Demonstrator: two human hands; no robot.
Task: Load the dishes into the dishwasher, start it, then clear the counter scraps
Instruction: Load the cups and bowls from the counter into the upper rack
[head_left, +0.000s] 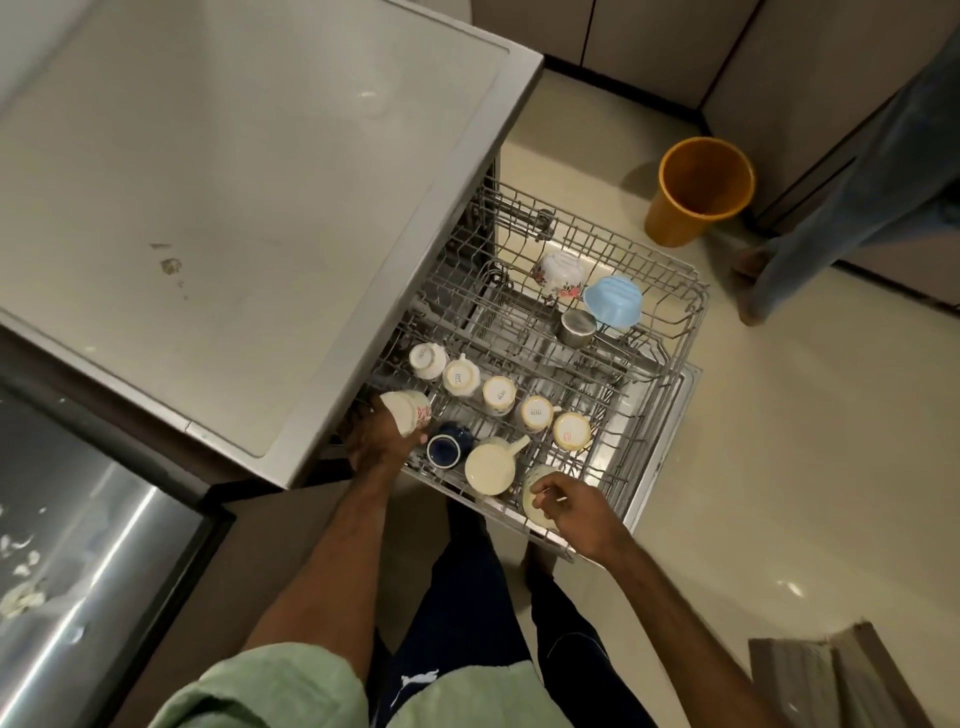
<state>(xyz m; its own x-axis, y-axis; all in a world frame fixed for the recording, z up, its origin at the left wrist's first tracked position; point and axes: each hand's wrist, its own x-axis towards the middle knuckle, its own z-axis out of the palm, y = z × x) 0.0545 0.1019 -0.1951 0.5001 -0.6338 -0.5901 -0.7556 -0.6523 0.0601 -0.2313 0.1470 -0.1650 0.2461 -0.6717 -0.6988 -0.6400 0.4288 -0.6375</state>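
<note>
The dishwasher's upper wire rack (660, 332) is pulled out over the open door. Several white cups (498, 395) stand upside down in a row along its near-left side. My left hand (376, 439) grips a white mug with red print (408, 410) at the rack's left corner, under the counter edge. Beside it sit a dark blue cup (447, 448) and a cream mug with a handle (491, 467). My right hand (571, 512) holds a cream cup (535, 506) at the rack's front edge. Further back lie a floral bowl (558, 273), a light blue bowl (613, 301) and a steel cup (576, 327).
The pale countertop (234, 182) overhangs the dishwasher on the left and carries a small smear of scraps (170, 266). A steel sink (78, 545) with food bits is at lower left. An orange bin (696, 189) stands on the floor. Another person's leg (831, 218) is at right.
</note>
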